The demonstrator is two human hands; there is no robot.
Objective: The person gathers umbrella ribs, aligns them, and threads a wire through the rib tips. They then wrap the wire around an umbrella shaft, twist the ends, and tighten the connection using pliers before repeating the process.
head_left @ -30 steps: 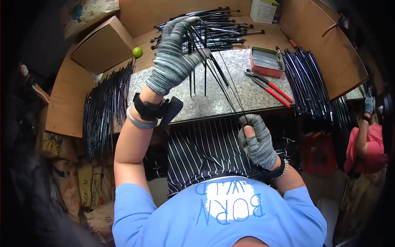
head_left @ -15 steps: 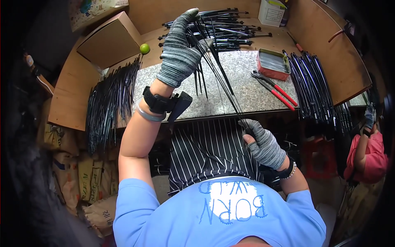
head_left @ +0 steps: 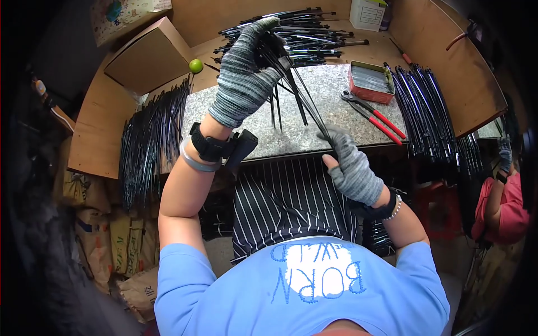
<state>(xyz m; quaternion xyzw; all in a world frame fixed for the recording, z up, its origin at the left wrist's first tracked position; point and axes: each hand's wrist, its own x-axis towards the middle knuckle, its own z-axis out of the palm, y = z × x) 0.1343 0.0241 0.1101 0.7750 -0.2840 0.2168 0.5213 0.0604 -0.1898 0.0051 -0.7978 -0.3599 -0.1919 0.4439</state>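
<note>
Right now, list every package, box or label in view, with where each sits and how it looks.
Brown cardboard box: far left of bench, closed, plain.
White carton: far edge, right of centre, small dark print.
Red tin: on the stone slab, open, rectangular.
Printed sacks: floor at left, tan, stacked.

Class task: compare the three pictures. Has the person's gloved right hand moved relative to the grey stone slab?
Yes. The grey-gloved right hand, gripping thin black rods, has risen from the striped apron to the near edge of the grey stone slab.
</note>
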